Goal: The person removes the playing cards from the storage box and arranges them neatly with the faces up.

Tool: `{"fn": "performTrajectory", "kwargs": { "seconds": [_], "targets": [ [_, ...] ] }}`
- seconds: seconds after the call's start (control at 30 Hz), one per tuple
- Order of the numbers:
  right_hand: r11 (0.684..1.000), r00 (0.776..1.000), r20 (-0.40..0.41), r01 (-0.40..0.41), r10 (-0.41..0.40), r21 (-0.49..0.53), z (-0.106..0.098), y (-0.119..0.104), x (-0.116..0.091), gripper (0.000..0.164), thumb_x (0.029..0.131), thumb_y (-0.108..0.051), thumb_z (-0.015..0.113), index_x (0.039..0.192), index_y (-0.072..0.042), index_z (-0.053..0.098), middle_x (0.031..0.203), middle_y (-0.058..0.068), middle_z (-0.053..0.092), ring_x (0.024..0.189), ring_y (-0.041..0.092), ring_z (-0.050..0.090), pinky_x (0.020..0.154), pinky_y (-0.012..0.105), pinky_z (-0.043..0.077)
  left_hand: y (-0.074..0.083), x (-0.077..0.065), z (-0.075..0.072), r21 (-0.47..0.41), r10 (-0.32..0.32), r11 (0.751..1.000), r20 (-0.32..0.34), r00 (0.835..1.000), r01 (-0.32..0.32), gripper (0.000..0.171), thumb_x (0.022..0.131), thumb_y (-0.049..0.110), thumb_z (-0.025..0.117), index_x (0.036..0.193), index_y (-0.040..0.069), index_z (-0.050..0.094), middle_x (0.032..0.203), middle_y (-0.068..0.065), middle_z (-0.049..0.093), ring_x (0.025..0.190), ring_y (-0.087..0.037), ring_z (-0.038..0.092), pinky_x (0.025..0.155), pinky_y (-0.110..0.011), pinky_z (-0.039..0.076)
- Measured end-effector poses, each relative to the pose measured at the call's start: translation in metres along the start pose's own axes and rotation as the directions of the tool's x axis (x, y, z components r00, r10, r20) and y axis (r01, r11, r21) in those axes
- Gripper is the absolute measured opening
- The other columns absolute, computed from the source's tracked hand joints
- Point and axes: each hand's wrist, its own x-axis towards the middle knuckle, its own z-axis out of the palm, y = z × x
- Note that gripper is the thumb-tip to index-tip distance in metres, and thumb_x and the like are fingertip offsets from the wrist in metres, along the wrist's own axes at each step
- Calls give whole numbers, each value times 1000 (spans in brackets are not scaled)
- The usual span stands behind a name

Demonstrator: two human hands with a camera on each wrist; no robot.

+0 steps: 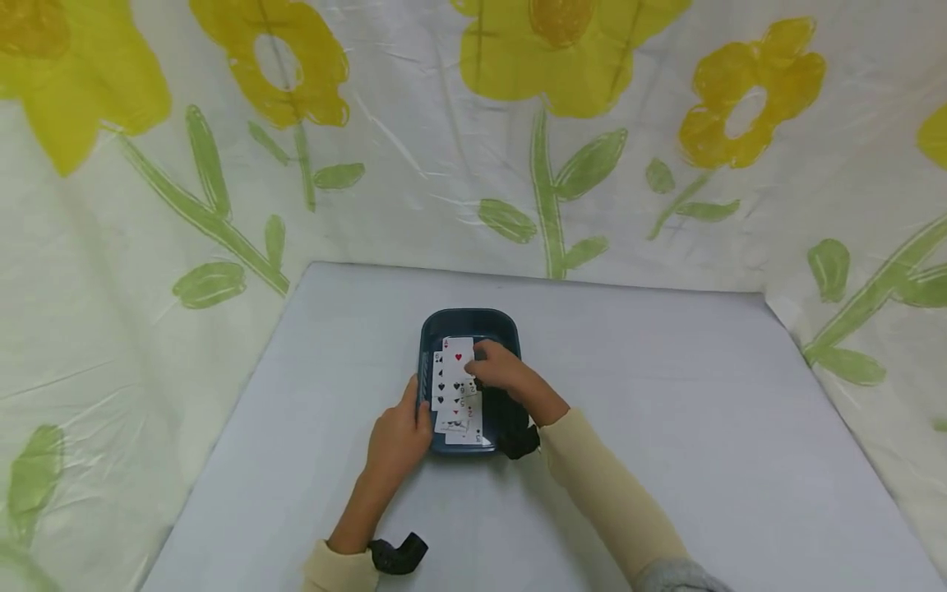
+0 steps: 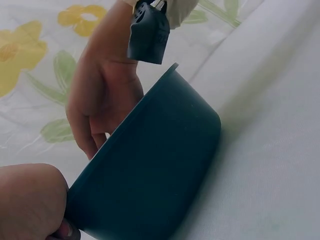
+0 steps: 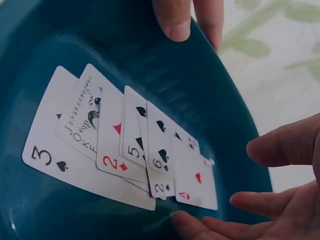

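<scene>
A dark teal plastic tray (image 1: 473, 321) stands on the table. My left hand (image 1: 399, 436) grips its left rim, with the thumb over the inside wall in the right wrist view. Overlapping playing cards lie face up on the tray floor: three of spades (image 3: 42, 142), joker (image 3: 75, 127), two of diamonds (image 3: 110, 130), five of spades (image 3: 132, 145), six of spades (image 3: 159, 142) and ace of hearts (image 3: 197, 187). My right hand (image 1: 505, 370) reaches into the tray over the ace's side, thumb and fingers apart with nothing between them. Whether a fingertip touches the ace, I cannot tell.
White cloth covers the table (image 1: 666, 395). Behind it hangs a white sheet (image 1: 414, 164) painted with yellow flowers. Black straps with camera mounts sit on both wrists, the left mount (image 1: 399, 555) near the table's front.
</scene>
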Motion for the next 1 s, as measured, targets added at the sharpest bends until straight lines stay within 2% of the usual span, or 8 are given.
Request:
{"fn": "performTrajectory", "kwargs": {
  "seconds": [0.17, 0.27, 0.5, 0.7, 0.8, 0.9, 0.93, 1.0],
  "targets": [
    [989, 998, 7, -60, 60, 137, 0, -3, 8, 54, 97, -16, 58, 144, 7, 44, 137, 24, 51, 115, 35, 57, 93, 47, 50, 0, 0, 0, 3, 4, 1000, -4, 1000, -4, 53, 102, 13, 54, 149, -7, 39, 94, -18, 72, 59, -16, 55, 52, -32, 41],
    [960, 994, 32, -105, 101, 259, 0, -6, 12, 53, 98, -16, 57, 144, 6, 43, 135, 24, 52, 116, 37, 56, 95, 47, 49, 1, 0, -1, 2, -3, 1000, -3, 1000, 3, 53, 102, 13, 54, 149, -6, 39, 93, -17, 72, 59, -17, 55, 53, -32, 41],
    [831, 984, 70, -176, 164, 528, 1, -6, 19, 48, 99, -10, 56, 143, 6, 44, 137, 25, 50, 114, 39, 58, 94, 47, 49, 2, -1, 0, -19, -8, 1000, 9, 1000, 8, 54, 102, 14, 53, 150, -7, 37, 97, -19, 72, 60, -17, 57, 53, -31, 43],
    [707, 967, 98, -239, 235, 666, 1, -6, 26, 50, 98, -9, 57, 144, 4, 43, 142, 23, 46, 112, 39, 57, 93, 44, 49, 1, 0, 3, -9, -7, 1000, 2, 1000, 7, 53, 102, 14, 53, 149, -6, 38, 107, -20, 71, 64, -18, 59, 57, -31, 46],
    [659, 960, 93, -251, 266, 709, 1, -4, 29, 48, 97, -9, 58, 141, 3, 46, 138, 21, 48, 108, 37, 58, 87, 39, 51, -1, 0, 4, -8, 5, 1000, -7, 1000, -5, 52, 102, 14, 54, 149, -5, 39, 104, -20, 72, 62, -17, 58, 56, -31, 44],
    [658, 962, 85, -242, 261, 713, 3, -2, 30, 44, 96, -8, 58, 137, 4, 50, 131, 21, 53, 100, 31, 59, 79, 34, 50, -2, 0, 3, -5, 13, 1000, -14, 1000, -13, 52, 102, 13, 55, 148, -4, 40, 97, -18, 72, 60, -18, 56, 54, -32, 42],
    [670, 964, 80, -234, 252, 705, 4, -1, 31, 43, 96, -7, 58, 136, 5, 51, 128, 20, 55, 97, 30, 59, 77, 33, 49, -2, 0, 3, -4, 16, 1000, -16, 1000, -16, 51, 101, 13, 55, 148, -4, 41, 95, -18, 72, 60, -18, 55, 53, -32, 41],
    [714, 973, 58, -205, 224, 670, 8, 2, 33, 41, 96, -6, 58, 135, 5, 54, 122, 20, 60, 92, 27, 59, 75, 32, 48, -3, 0, 3, -4, 19, 1000, -15, 1000, -19, 51, 101, 12, 55, 148, -3, 41, 91, -16, 71, 59, -18, 54, 52, -33, 40]
  ]
}}
